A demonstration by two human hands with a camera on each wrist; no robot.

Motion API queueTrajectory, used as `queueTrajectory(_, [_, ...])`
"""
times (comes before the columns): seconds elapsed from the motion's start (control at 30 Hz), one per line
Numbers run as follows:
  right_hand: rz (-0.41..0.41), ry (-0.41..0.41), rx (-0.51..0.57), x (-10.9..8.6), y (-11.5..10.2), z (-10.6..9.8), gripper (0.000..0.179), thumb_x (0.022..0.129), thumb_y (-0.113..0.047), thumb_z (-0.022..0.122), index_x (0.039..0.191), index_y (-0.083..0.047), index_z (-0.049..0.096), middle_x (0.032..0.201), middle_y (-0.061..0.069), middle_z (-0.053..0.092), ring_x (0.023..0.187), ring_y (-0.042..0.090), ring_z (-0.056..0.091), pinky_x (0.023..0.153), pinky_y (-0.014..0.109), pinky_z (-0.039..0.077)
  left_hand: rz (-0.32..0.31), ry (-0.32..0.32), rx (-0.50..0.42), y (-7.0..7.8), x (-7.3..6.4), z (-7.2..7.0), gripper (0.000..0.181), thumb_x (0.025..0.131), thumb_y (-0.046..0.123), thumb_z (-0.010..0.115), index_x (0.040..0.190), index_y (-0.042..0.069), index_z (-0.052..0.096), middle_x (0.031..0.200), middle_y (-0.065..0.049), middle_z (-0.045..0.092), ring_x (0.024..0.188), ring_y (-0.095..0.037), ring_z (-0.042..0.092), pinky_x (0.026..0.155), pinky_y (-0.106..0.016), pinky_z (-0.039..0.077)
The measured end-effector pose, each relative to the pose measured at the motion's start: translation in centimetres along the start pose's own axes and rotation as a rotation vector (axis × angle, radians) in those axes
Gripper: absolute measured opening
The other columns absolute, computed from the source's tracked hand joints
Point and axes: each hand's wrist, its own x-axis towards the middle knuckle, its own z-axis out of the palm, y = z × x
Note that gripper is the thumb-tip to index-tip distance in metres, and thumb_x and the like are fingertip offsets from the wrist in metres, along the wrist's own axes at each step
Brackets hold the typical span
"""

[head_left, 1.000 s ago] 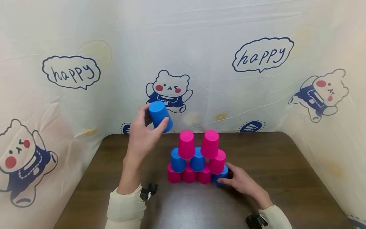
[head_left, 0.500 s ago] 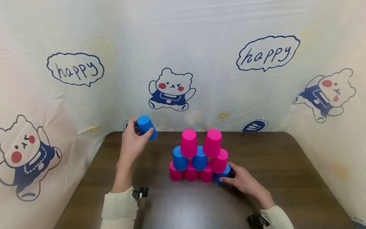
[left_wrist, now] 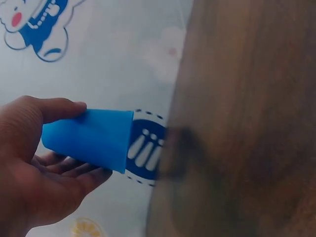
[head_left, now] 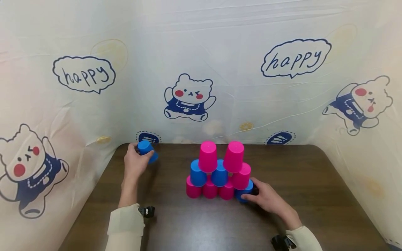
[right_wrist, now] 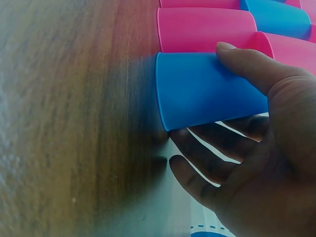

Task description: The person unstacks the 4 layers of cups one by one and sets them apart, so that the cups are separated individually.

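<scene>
The stack (head_left: 208,157) has nine cups: six pink cups (head_left: 233,157) and three blue cups (head_left: 198,173). Left of it are a fourth blue cup (head_left: 145,147) and one left hand (head_left: 135,162); at its right end, one right hand (head_left: 267,198). Beneath it is one table (head_left: 188,223); beyond it, two bubbles (head_left: 296,58) and three bears (head_left: 188,98).

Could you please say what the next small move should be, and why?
Probably the left hand should lower its blue cup onto the table: the cup hangs above it, wide end down, apart from the stack, whose bottom blue cup the right hand holds.
</scene>
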Motion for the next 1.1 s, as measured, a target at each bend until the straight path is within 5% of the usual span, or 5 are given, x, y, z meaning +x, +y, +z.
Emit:
queueTrajectory(0.27, [0.029,0.009,0.002,0.1,0.0,0.1,0.062,0.091,-0.04,0.083,0.143,-0.016,0.059,0.134,0.005,0.069,0.12,0.027,0.065,0.103,0.057,0.056,-0.128,-0.009,0.052,-2.8,1.5,0.3,0.077,0.097,0.019,0.073,0.156,-0.002,0.028,0.16,-0.035,0.037,0.145,-0.056,0.041,0.114,-0.074,0.037])
queueTrajectory(0.87, [0.012,0.004,-0.01,0.2,0.2,0.3,0.06,0.092,-0.041,0.081,0.142,-0.017,0.059,0.132,0.005,0.069,0.119,0.027,0.065,0.104,0.058,0.055,-0.197,-0.03,0.039,-5.3,2.0,0.1,0.082,0.098,0.019,0.071,0.157,-0.005,0.021,0.161,-0.039,0.03,0.145,-0.061,0.036,0.113,-0.079,0.032])
queueTrajectory(1.1, [0.006,0.005,-0.004,0.2,0.1,0.3,0.06,0.093,-0.041,0.081,0.142,-0.016,0.058,0.132,0.005,0.068,0.118,0.027,0.065,0.103,0.058,0.055,-0.215,-0.036,0.027,-5.1,1.7,0.0,0.085,0.099,0.02,0.071,0.159,-0.003,0.017,0.162,-0.039,0.028,0.145,-0.062,0.034,0.113,-0.08,0.031])
